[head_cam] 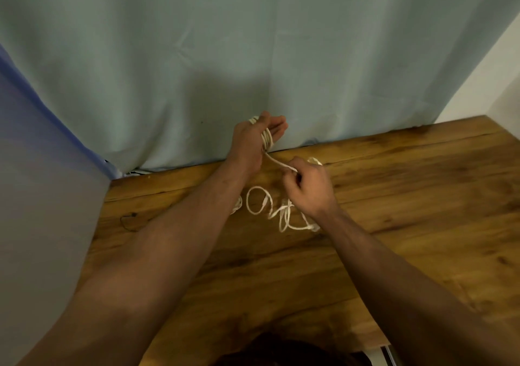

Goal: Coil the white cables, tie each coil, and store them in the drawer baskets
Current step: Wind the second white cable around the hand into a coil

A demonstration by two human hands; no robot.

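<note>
Cable [267, 138] around left hand [249, 137]

No legible text, labels, brands, numbers or signs. None on the white cable [267, 139], the wooden tabletop [394, 196] or the curtain [253, 42].
</note>
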